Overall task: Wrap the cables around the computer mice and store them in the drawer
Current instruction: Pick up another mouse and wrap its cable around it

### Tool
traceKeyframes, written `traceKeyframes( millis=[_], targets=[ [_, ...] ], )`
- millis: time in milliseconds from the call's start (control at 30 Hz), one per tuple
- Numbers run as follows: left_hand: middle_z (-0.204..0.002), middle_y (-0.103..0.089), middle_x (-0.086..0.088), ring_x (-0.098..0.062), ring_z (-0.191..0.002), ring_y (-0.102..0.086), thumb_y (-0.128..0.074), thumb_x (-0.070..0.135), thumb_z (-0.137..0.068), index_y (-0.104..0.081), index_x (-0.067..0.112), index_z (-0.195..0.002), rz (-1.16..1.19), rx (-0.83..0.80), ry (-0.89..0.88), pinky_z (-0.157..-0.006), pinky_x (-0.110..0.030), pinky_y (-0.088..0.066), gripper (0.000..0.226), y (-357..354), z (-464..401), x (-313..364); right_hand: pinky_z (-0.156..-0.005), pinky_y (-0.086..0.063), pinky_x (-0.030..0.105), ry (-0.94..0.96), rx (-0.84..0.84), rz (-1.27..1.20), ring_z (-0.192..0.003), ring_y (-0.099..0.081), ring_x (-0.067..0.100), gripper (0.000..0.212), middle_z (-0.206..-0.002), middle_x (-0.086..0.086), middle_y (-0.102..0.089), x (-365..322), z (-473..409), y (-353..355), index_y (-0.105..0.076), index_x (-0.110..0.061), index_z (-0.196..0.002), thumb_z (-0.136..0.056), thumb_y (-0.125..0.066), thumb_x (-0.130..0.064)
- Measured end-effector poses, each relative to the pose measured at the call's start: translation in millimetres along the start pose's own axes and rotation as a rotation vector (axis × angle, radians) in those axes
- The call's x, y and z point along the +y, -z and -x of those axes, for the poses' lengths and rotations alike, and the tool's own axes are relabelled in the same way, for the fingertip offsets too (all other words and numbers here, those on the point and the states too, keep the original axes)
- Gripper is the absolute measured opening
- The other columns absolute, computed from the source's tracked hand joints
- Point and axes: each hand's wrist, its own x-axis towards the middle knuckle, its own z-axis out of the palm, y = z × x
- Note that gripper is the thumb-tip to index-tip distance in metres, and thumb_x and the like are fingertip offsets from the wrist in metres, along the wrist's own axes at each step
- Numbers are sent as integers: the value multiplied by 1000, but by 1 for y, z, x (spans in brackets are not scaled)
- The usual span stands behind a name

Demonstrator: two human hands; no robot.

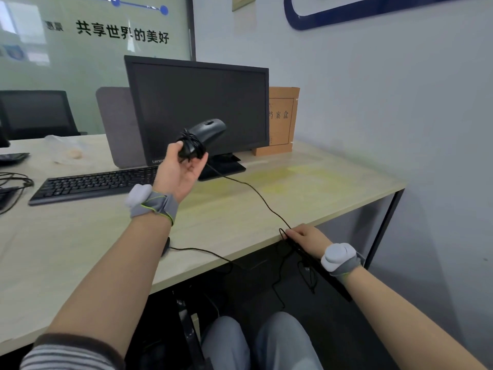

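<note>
The mouse (205,134) is up in the air in front of the dark monitor (197,108), held in my left hand (181,169) with my fingers curled round its rear end. It is a plain black mouse, and several turns of cable (256,193) already sit bunched round its back half, a bit untidy, with the front and wheel showing clear. From that bundle the loose cable drops down across the counter (306,188) to its front edge, where my right hand (306,236) pinches it; there is a small loop just beside my fingertips. Past that grip the rest hangs below the edge in slack curls — I cannot make out the plug end in the dark down there.

So I judge I am midway through the wrapping step on this mouse: some turns on, a good length left. The next move calls for bringing my right hand up and round the mouse body with light tension, so each new turn lies against the last and does not slide off the narrow end. My left hand has to keep the finished turns pinned while I do it.

A second black cable (202,253) runs out from under my left forearm and over the counter edge. The drawer is not in view here — storing comes later. A keyboard (93,182) lies to the left of the monitor stand.
</note>
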Motion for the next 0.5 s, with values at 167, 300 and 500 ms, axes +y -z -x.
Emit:
traceKeyframes(
  millis=[167,300,500],
  targets=[
    [-94,-58,-12,-18,-87,-56,-48,19,-94,-52,5,-93,-124,-64,82,-71,-36,-55,14,-3,2,-20,-70,-43,33,14,167,87,-82,-58,25,33,-83,6,-60,1,-3,9,-69,-13,-90,-98,-43,-31],
    [-96,-59,-14,-22,-91,-59,-47,19,-95,-52,6,-95,-171,-105,119,-71,-33,-58,14,-11,2,-34,-58,-40,26,-64,37,64,-54,-51,15,40,-57,1,-57,-2,-6,31,-57,-10,-58,-93,-54,-30],
    [-96,-60,-14,-22,-88,-61,-46,18,-95,-52,4,-100,-217,-161,153,-74,-33,-57,16,-25,4,-44,-44,-33,17,-155,-240,-61,-42,-41,7,26,-50,-6,-51,-17,4,59,-68,-12,-80,-94,-53,-28]
  ],
)
